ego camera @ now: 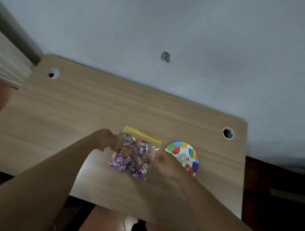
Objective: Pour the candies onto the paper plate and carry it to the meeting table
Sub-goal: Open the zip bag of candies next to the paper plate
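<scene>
A clear zip bag of candies (133, 155) with a yellow seal strip lies on the wooden desk (74, 120), full of purple and red wrapped sweets. My left hand (104, 139) pinches the bag's left edge near the top. On the other side my right hand (164, 164) grips the right edge. Just right of the bag lies a small paper plate (186, 155) printed with coloured balloons and letters; my right hand covers its lower left part.
The desk has a round cable hole at the far left (54, 73) and another at the far right (228, 133). A grey wall rises behind it. Dark furniture stands to the right (279, 189); my legs show below the front edge.
</scene>
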Demonstrator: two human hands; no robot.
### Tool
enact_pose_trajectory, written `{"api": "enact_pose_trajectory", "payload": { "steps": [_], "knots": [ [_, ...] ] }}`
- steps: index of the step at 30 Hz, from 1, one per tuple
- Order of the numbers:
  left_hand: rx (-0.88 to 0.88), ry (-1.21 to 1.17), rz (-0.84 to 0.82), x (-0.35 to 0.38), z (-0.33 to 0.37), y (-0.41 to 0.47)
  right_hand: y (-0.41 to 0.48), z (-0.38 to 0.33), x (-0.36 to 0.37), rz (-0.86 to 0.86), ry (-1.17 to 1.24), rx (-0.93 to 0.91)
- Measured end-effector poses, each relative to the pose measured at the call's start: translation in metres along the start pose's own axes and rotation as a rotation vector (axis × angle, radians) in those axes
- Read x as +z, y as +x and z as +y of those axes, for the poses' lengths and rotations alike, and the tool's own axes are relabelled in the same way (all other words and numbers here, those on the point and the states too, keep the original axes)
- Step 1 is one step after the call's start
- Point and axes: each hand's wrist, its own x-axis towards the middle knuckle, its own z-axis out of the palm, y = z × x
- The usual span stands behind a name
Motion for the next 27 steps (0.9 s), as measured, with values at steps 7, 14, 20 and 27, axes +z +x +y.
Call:
{"api": "enact_pose_trajectory", "payload": {
  "steps": [7, 14, 20, 27],
  "knots": [
    [-0.039, -0.424, 0.027, 0.037, -0.021, 0.003, 0.012, 0.005, 0.042, -0.018, 0.129, 0.079],
    [-0.011, -0.676, 0.145, 0.08, -0.022, -0.025, -0.003, 0.011, 0.053, -0.109, 0.35, 0.068],
    [0.174, -0.65, 0.233, 0.086, -0.018, -0.058, -0.031, 0.005, 0.022, 0.196, 0.042, -0.035],
    [0.484, -0.539, 0.258, 0.08, -0.003, -0.119, -0.082, -0.022, -0.011, 0.537, -0.113, -0.421]
  ]
}}
